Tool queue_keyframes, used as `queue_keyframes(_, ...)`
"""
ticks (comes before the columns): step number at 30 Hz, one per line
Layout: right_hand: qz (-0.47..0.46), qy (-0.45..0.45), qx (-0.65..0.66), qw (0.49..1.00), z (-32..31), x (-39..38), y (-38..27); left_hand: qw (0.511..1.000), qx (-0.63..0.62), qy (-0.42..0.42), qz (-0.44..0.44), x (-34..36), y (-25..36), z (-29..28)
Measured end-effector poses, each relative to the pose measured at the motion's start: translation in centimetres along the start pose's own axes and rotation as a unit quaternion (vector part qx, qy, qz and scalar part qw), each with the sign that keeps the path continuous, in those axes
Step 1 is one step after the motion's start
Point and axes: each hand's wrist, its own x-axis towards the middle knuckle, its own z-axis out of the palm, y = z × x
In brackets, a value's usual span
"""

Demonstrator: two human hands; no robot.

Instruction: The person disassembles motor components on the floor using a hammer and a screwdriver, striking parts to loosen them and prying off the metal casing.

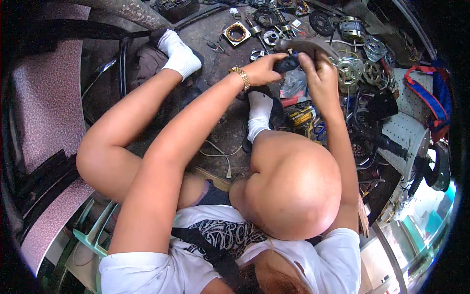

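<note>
My left hand, with a gold band on its wrist, is closed around a small black part whose kind I cannot make out. A small brass-coloured tip shows at its top. My right hand is beside it on the right, thumb close to the black part and fingers bent. Those fingertips are smeared, and what they hold is hidden. Just beyond both hands is a curved grey-brown piece, blurred. Below them lies a clear plastic bag with something red at its edge.
A square motor stator with copper windings lies farther off, among several metal motor parts. Nearer are a yellow-and-black power drill and blue-handled scissors. A white cord's plug lies between my legs. A perforated white panel stands right.
</note>
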Motion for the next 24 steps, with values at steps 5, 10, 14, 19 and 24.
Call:
queue_keyframes(5, 0.073, 0.024, 0.029, 0.997, 2.9, -0.1, 3.7, 0.988, 0.053, -0.142, -0.028, 1.7, 0.7, -1.1)
queue_keyframes(10, 0.122, 0.09, 0.146, 0.978, 2.6, 0.2, 2.9, 0.957, 0.237, -0.123, -0.117, 0.3, -4.9, -2.8)
queue_keyframes(14, 0.126, 0.144, 0.142, 0.971, -0.7, 0.1, 1.6, 0.9, 0.357, -0.166, -0.186, -1.2, -8.3, -3.0)
queue_keyframes(19, 0.149, 0.161, 0.103, 0.97, -3.5, -1.5, 3.3, 0.937, 0.2, 0.166, -0.233, -4.4, -8.9, -0.6)
queue_keyframes(24, 0.138, 0.15, 0.136, 0.969, -2.0, -1.7, 3.6, 0.816, -0.22, 0.397, -0.358, -7.4, -8.3, 3.1)
